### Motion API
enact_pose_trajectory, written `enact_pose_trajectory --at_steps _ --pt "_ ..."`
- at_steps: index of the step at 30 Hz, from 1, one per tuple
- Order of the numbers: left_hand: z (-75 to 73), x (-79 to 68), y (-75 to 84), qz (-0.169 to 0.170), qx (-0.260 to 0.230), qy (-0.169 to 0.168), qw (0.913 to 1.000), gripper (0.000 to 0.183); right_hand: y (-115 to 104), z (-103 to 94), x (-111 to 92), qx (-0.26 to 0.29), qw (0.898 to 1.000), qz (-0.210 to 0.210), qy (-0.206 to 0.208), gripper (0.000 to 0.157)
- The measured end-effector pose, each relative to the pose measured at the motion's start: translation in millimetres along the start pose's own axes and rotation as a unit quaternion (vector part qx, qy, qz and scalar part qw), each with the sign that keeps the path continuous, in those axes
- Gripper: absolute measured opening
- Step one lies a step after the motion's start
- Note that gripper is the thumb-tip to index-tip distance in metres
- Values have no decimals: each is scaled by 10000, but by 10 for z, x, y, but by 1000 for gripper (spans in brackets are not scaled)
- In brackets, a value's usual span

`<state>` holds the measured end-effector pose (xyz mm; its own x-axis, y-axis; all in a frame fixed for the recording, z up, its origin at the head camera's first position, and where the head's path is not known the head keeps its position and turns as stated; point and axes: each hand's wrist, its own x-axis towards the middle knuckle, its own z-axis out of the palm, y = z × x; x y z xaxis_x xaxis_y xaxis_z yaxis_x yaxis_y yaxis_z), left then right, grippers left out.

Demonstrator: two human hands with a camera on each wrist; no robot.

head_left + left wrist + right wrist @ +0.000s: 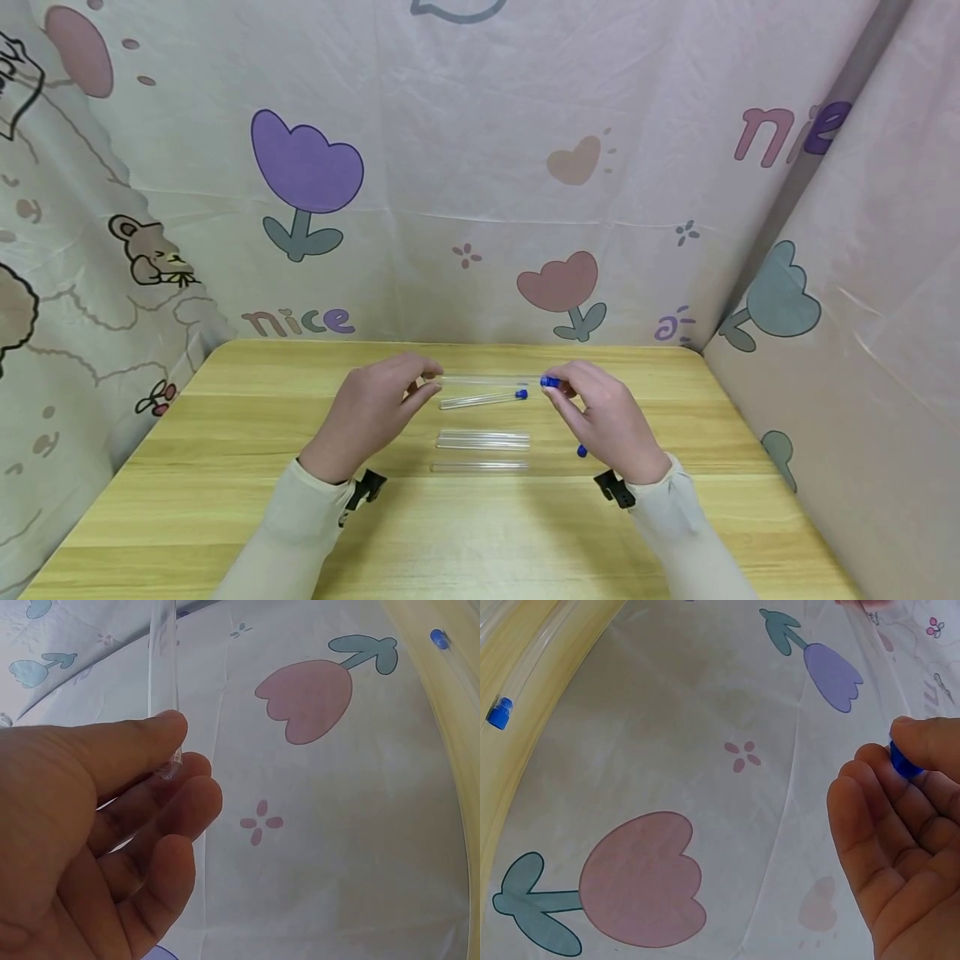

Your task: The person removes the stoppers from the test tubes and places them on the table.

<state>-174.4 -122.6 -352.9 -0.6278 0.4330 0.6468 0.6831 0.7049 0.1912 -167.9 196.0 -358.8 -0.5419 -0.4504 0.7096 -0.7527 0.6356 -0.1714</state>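
My left hand [378, 406] pinches the rounded end of a clear test tube [163, 675] between thumb and fingers. The tube is held level above the far part of the table and points toward my right hand [603, 412]. A blue cap [905, 759] is pinched between the right thumb and fingers, right at the tube's other end. Just nearer than the held tube lies another test tube [480, 402] with a blue cap [521, 394] on its right end.
Several clear test tubes [483, 440] lie side by side mid-table, with a single tube [480, 467] nearer. Another blue cap [582, 451] lies below the right hand, partly hidden by it. A patterned cloth [450, 167] hangs behind the wooden table [465, 533].
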Motion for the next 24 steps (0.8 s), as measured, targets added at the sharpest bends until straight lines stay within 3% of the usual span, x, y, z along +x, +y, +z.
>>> enact_pose_trajectory --at_steps 24 --pt "-21 7 -11 -172 -113 -22 9998 15 -24 -18 -3 82 9997 218 80 22"
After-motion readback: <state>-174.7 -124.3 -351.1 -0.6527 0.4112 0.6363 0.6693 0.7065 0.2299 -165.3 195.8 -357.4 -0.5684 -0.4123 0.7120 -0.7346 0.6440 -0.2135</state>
